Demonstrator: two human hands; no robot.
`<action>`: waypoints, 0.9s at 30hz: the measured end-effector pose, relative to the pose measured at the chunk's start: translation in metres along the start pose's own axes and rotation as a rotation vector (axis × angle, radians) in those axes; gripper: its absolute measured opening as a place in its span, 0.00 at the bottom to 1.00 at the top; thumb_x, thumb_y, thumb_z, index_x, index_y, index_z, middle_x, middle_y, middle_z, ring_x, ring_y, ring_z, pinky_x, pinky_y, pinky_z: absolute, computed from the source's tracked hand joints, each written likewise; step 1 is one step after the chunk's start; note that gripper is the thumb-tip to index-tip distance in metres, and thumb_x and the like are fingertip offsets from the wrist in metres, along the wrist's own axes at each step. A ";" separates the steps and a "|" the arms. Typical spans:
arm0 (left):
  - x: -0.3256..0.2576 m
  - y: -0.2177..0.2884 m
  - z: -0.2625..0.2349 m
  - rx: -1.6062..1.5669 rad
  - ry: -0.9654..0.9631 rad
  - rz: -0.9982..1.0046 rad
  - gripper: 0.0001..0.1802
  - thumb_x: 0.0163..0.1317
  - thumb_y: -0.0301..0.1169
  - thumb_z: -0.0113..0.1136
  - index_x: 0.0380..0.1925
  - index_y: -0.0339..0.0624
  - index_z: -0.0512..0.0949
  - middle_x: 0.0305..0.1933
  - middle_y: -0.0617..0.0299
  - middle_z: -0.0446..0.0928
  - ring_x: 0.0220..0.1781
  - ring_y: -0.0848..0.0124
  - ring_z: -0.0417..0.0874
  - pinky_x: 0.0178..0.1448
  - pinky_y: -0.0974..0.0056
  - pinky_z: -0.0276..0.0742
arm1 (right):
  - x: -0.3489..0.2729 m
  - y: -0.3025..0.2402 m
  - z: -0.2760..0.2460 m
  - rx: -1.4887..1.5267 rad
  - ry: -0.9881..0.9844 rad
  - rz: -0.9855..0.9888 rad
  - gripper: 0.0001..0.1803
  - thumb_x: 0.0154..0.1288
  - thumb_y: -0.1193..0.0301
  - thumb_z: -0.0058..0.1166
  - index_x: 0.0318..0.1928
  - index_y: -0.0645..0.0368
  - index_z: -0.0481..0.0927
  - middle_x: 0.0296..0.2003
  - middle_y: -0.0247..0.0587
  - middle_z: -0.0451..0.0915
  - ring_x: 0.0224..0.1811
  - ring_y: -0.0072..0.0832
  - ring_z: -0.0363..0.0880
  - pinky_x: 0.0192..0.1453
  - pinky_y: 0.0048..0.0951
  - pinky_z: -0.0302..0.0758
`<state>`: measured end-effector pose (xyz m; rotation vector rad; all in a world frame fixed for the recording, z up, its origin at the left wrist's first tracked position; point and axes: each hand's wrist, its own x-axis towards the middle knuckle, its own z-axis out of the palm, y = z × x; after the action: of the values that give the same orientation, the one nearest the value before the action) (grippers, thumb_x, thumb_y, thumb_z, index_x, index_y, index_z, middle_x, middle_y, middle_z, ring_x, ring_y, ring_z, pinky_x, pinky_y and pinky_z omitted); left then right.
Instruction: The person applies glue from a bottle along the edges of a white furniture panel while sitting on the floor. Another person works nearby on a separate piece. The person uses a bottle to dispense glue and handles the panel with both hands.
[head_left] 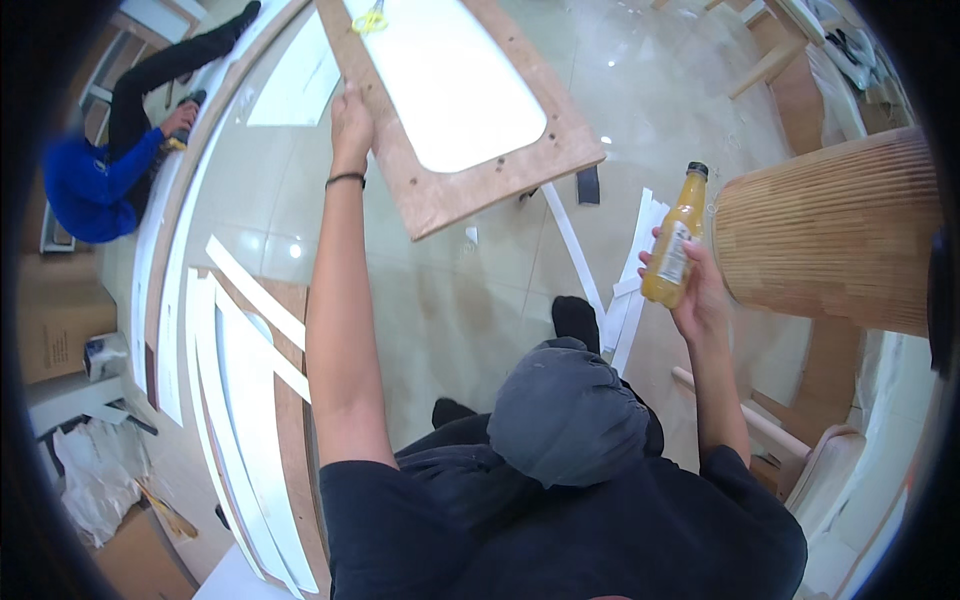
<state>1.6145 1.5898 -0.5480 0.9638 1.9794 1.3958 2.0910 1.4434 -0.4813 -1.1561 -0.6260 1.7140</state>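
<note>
My left hand (351,128) grips the left edge of a wooden board (432,205) with a rounded white panel (465,95) set in it. Some of its fingers are hidden at the board's edge. A pair of yellow-handled scissors (370,20) lies at the far end of the board. In my right hand (703,300) a bottle (675,240) of yellow-orange liquid is held tilted, its black cap on top and a pale label on its side. The fingers wrap round its lower half. The bottle is apart from the board.
White strips (578,250) lie on the tiled floor, with more (255,300) over another wooden board (293,390) at left. A ribbed wooden cylinder (825,230) stands close by my right hand. At far left a person in blue (100,190) holds a power tool (187,115).
</note>
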 end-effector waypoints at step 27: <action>-0.072 0.039 -0.010 -0.129 -0.013 -0.397 0.37 0.82 0.53 0.36 0.72 0.30 0.65 0.70 0.52 0.75 0.69 0.63 0.76 0.73 0.59 0.69 | 0.194 0.076 -0.117 -0.967 0.484 -0.518 0.27 0.65 0.57 0.69 0.52 0.66 0.75 0.44 0.47 0.79 0.46 0.35 0.79 0.53 0.37 0.76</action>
<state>1.6608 1.5349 -0.5064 0.4862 1.9130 1.2658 2.1435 1.5760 -0.6736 -1.7715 -1.3575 0.6036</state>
